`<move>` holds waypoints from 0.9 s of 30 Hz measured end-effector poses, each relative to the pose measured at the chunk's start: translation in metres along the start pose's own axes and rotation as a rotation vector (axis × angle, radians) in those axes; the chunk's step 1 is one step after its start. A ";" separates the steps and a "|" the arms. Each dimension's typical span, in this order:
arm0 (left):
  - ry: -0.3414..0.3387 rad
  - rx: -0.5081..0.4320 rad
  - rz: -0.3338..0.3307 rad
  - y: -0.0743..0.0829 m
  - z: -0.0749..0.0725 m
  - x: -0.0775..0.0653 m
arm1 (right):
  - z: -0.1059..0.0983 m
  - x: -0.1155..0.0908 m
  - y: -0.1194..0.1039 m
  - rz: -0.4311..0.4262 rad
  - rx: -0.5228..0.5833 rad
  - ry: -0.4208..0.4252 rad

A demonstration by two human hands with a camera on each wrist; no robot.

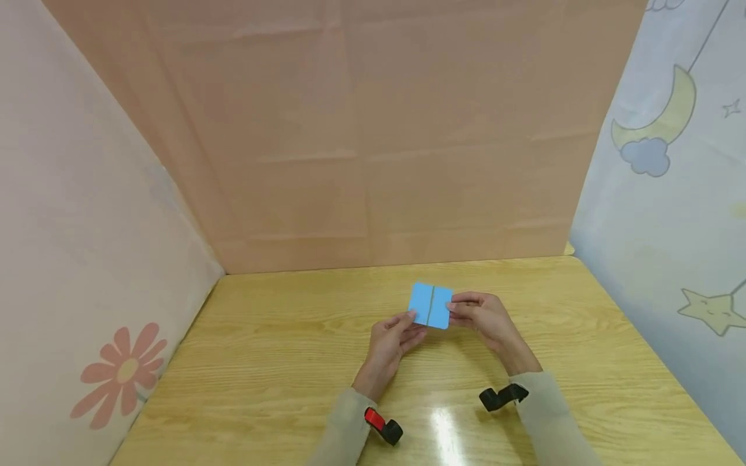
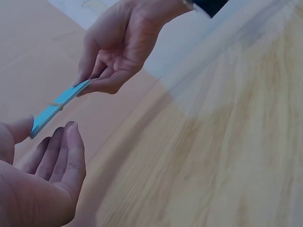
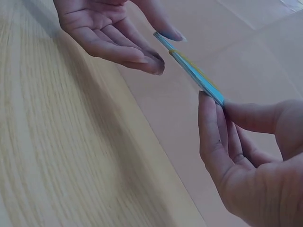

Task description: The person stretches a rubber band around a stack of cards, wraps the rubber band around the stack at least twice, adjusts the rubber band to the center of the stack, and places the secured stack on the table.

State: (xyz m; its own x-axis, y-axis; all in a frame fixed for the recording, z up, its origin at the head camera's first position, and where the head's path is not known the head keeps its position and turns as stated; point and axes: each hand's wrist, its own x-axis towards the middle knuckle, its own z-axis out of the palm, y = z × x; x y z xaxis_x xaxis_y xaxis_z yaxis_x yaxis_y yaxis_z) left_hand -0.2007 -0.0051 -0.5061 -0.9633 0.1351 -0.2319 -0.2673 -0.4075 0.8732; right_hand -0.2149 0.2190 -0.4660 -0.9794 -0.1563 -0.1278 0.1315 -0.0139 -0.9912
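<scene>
A thin stack of blue cards [image 1: 421, 304] with rounded corners is held above the table, tilted. Round its middle runs a yellowish-brown rubber band [image 1: 430, 305]. My right hand [image 1: 488, 320] pinches the stack's right edge, thumb above and fingertips below, as the right wrist view shows. At the opposite corner, the thumb of my left hand [image 1: 389, 348] touches the upper face. In the left wrist view the stack's layered edge [image 2: 60, 108] shows, and the left fingers curve loosely beneath it with a gap.
Under both hands lies a wood-grain table [image 1: 268, 362]. A brown paper-like backdrop [image 1: 291, 162] stands at its far edge. Pale printed walls flank it, with a flower [image 1: 125, 371] on the left and a moon [image 1: 670, 113] on the right. Dark straps [image 1: 502, 396] sit at both wrists.
</scene>
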 end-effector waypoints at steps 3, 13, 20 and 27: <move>0.016 0.034 0.014 0.005 -0.006 0.003 | 0.000 -0.001 0.001 -0.002 -0.010 -0.021; 0.025 0.189 0.030 0.015 -0.026 0.008 | 0.006 0.001 0.010 -0.003 -0.051 -0.078; 0.008 0.289 0.020 0.019 -0.041 0.011 | 0.016 0.006 0.016 0.032 -0.066 -0.081; 0.000 0.386 0.021 0.028 -0.048 0.017 | 0.020 0.014 0.017 0.057 -0.086 -0.071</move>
State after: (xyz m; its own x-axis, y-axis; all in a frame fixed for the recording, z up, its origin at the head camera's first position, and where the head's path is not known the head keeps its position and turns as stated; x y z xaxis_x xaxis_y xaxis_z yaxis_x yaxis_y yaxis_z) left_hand -0.2257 -0.0573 -0.5063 -0.9685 0.1303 -0.2122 -0.2191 -0.0407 0.9749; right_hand -0.2235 0.1964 -0.4844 -0.9571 -0.2236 -0.1842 0.1700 0.0815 -0.9821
